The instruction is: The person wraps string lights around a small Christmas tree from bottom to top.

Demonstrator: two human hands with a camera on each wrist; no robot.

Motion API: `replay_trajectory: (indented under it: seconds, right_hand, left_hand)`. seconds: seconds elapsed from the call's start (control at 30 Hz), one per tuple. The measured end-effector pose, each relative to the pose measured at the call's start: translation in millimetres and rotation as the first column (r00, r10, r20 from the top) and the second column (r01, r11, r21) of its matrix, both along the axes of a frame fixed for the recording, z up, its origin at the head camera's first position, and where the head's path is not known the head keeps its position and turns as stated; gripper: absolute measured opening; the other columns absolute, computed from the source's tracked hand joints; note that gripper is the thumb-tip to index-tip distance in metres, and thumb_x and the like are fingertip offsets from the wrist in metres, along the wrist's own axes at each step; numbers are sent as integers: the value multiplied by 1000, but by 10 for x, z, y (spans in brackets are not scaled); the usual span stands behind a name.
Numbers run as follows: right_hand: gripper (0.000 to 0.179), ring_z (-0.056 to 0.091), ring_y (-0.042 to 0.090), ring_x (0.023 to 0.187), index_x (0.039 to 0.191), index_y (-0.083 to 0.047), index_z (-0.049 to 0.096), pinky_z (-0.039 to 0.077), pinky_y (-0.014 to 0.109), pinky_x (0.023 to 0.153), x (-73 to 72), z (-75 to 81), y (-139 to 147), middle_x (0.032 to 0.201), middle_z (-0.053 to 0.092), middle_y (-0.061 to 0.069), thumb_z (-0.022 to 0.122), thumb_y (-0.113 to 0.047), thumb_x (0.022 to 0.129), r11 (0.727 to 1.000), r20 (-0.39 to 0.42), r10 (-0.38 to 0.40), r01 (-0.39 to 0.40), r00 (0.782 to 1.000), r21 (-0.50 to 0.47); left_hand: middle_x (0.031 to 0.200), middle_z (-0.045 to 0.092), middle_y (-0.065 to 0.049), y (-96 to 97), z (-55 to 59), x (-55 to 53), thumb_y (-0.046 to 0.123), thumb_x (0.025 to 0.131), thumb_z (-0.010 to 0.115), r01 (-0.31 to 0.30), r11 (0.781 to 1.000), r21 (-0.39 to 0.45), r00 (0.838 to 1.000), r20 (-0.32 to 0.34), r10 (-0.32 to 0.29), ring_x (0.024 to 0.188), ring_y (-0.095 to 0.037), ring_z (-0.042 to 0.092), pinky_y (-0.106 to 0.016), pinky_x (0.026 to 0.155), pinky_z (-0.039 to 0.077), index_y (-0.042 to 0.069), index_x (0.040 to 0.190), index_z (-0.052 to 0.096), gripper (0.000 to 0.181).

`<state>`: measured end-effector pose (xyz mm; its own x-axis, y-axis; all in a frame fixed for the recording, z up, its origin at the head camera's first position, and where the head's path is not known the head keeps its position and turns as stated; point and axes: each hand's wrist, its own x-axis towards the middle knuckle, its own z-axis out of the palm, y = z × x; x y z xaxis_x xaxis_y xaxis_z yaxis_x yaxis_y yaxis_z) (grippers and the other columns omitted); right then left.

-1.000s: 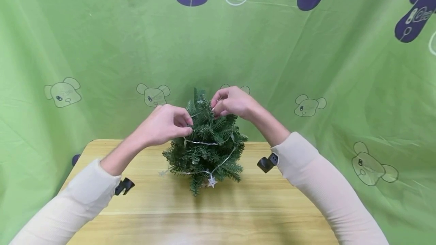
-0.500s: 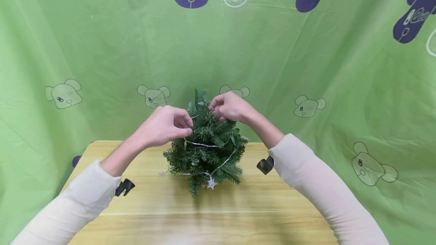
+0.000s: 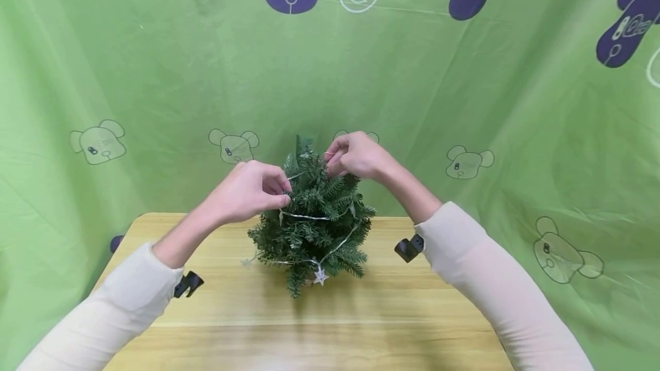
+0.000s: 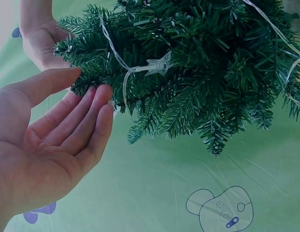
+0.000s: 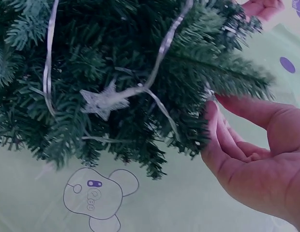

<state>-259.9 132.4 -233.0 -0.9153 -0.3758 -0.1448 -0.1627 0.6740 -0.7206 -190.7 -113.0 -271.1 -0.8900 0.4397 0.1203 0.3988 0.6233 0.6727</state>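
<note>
A small artificial Christmas tree (image 3: pixel 309 228) stands upright on the wooden table, wound with a clear string of star lights (image 3: pixel 306 217). One star (image 3: pixel 321 275) hangs low at the front; another star (image 4: pixel 159 66) shows among branches in the left wrist view, and a further star (image 5: pixel 105 100) in the right wrist view. My left hand (image 3: pixel 252 189) is at the tree's upper left, its fingers relaxed and a gap between thumb and fingertips; they touch the branch ends. At the upper right, my right hand (image 3: pixel 358 156) pinches the light string between thumb and fingers, the pinch partly hidden by needles.
The wooden table (image 3: pixel 232 314) carries the tree near its back edge. A green printed cloth (image 3: pixel 330 73) hangs behind and at both sides. Black wrist cameras sit at the left cuff (image 3: pixel 188 284) and the right cuff (image 3: pixel 409 248).
My right hand dips toward the tree top, then draws back up and to the right. My left hand stays nearly still, and the tree keeps its place.
</note>
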Motion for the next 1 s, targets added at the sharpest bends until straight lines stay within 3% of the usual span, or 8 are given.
replay_trajectory:
  seconds: [0.23, 0.43, 0.67, 0.83, 1.0]
  right_hand:
    - [34, 72, 25, 97, 119, -3, 66, 58, 39, 94, 47, 96, 101, 111, 73, 15, 76, -6, 87, 1000, -5, -14, 14, 1000, -3]
    - [33, 70, 26, 93, 118, -7, 66, 50, 47, 100, 53, 122, 238, 109, 73, 12, 75, -21, 90, 998, -35, -27, 29, 999, 61]
    - [35, 68, 30, 98, 122, -5, 65, 50, 48, 100, 73, 129, 396, 112, 71, 17, 72, -23, 93, 995, -40, -42, 46, 998, 93]
    - [30, 67, 26, 91, 120, -5, 64, 48, 49, 104, 99, 93, 491, 102, 71, 13, 68, -23, 96, 993, -37, -47, 51, 998, 105]
    - [29, 66, 19, 85, 122, -2, 63, 51, 45, 101, 120, 5, 596, 96, 70, 9, 64, -20, 99, 993, -26, -57, 60, 998, 99]
  left_hand:
    - [100, 78, -1, 8, 14, 5, 19, 89, 77, 2, 1000, -2, 1000, 6, -2, 93, -17, 73, -41, 89, 60, 13, 106, 73, 18]
    - [103, 78, -2, 21, 33, 11, 19, 89, 77, 6, 1000, -3, 1000, 17, -6, 95, -18, 73, -42, 91, 59, 12, 109, 73, 21]
    - [105, 77, -3, 6, 43, 18, 20, 90, 76, 19, 1000, -9, 999, 32, -19, 97, -18, 73, -42, 91, 59, 12, 111, 73, 23]
    - [108, 77, -2, -52, 55, 21, 21, 91, 75, 29, 1000, 6, 998, 48, -30, 100, -19, 72, -42, 92, 59, 12, 116, 71, 27]
    - [112, 75, -4, -189, 38, 52, 21, 93, 72, -41, 997, 64, 998, 56, 37, 105, -22, 72, -45, 97, 57, 12, 123, 67, 31]
